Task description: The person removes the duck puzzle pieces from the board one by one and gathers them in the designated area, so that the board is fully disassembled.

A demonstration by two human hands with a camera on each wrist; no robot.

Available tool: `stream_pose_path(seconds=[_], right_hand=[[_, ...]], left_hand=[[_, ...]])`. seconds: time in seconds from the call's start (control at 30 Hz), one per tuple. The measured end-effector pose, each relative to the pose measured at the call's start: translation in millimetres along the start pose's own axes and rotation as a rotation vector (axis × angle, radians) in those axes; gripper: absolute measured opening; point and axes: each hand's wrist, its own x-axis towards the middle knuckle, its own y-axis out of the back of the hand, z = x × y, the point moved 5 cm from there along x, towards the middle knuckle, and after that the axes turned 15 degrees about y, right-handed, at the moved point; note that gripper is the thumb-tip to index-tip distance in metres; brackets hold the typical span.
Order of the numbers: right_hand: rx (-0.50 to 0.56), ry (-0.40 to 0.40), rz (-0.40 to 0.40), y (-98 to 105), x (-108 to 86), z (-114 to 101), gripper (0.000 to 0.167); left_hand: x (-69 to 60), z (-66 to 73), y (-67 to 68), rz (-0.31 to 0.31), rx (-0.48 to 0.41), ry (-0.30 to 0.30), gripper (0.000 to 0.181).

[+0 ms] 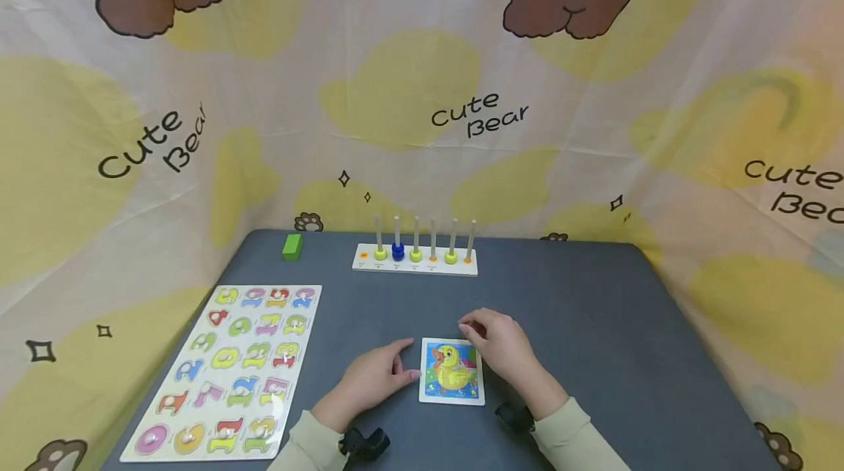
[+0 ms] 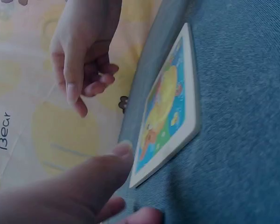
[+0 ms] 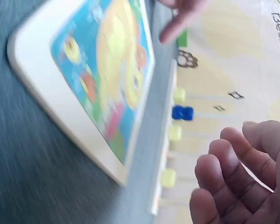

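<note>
A small square duck picture board with a pale rim [image 1: 453, 371] [image 2: 194, 93] [image 3: 37, 60] lies flat on the table. At its left side is my left hand [image 1: 374, 377] [image 2: 79, 189] [image 3: 184, 16], fingers extended and thumb tip at the board's edge; whether it touches cannot be told. My right hand [image 1: 502, 345] [image 2: 84, 51] [image 3: 245, 172] hovers by the board's upper right corner, fingers loosely bent, with nothing held. The picture area shows a yellow duck on blue.
On the table's left lies a white number board [image 1: 257, 376]. A green block [image 1: 292, 247] stands at the back left. Near the back edge is a white base [image 1: 415, 266] with upright pegs, a few carrying yellow-green beads and one carrying blue beads [image 1: 398, 251]. Printed cloth hangs behind.
</note>
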Motion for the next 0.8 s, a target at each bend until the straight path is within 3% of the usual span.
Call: stream_pose_path(seconds=[0.17, 0.3, 0.47, 0.8], right_hand=[[0.009, 0.022, -0.123, -29, 0.5, -3, 0.011], [0.021, 0.041, -0.218, -48, 1.0, -5, 0.016], [0.006, 0.064, -0.286, -54, 5.0, -8, 0.021], [-0.009, 0.095, -0.367, -56, 6.8, -7, 0.027]], left_hand=[[3.0, 3.8, -9.1, 0.024, 0.113, -0.083, 0.078], [6.4, 1.6, -15.2, 0.06, 0.199, -0.086, 0.084], [9.0, 0.8, -18.0, 0.101, 0.262, -0.116, 0.085], [12.5, 3.4, -19.8, 0.08, 0.313, -0.112, 0.088]])
